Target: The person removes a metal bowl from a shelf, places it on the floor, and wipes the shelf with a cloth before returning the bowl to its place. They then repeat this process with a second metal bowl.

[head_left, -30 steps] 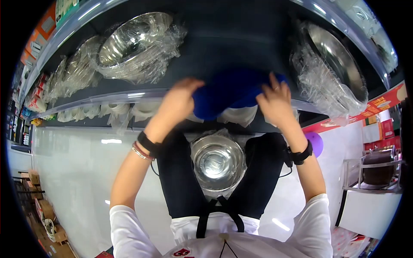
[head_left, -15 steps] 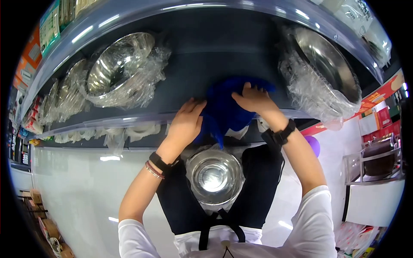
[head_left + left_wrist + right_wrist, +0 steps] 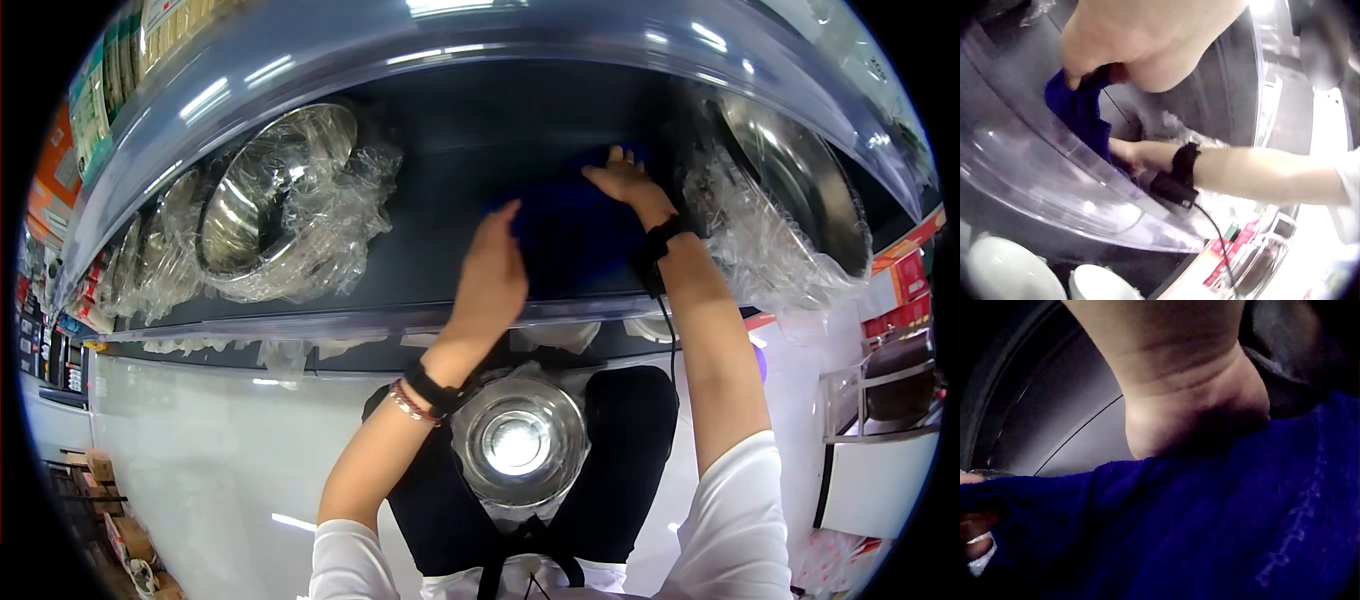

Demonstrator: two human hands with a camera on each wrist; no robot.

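A dark blue cloth (image 3: 570, 240), with a line of stitching visible in the right wrist view, lies over the front of the dark shelf. My left hand (image 3: 492, 270) holds its left edge; in the left wrist view the thumb and fingers pinch the cloth (image 3: 1079, 103). At the far right corner, my right hand (image 3: 625, 182) rests on the cloth with thumb spread away from the fingers. The right wrist view shows the heel of that hand (image 3: 1197, 419) against the fabric, fingers hidden. Between the legs sits a steel basin (image 3: 520, 445) in clear plastic.
Plastic-wrapped steel basins stand tilted on the shelf, one stack (image 3: 230, 200) at left and another basin (image 3: 800, 190) at right. A clear plastic lip (image 3: 400, 322) runs along the shelf's front. White bowls (image 3: 1016, 275) stand on the level below.
The blue cloth has gone from bunched at the shelf's lip to spread deeper onto the shelf. The right hand reaches farther back and right; the left hand has moved forward and now grips the cloth's edge.
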